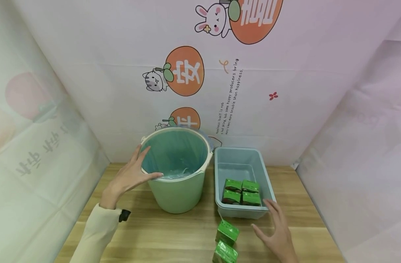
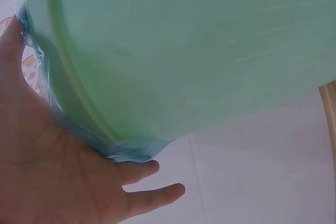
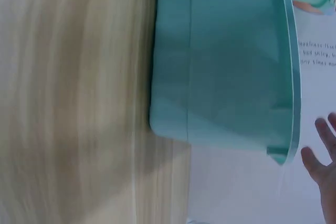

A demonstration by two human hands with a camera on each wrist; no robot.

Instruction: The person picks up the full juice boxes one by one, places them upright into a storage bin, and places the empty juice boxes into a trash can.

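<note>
My left hand has its fingers spread at the left rim of a pale green bucket. In the left wrist view, its palm and fingers lie along the blue plastic liner folded over the bucket's edge. My right hand holds nothing; its fingers are apart, near the front right corner of a blue-grey plastic bin. Several small green boxes sit together in the front of that bin. Two more green boxes, one farther and one nearer, rest on the table before it.
The wood-grain table is walled in by white printed sheets at the back and sides. Bucket and bin stand side by side near the back sheet. A black piece shows at the left sleeve's cuff.
</note>
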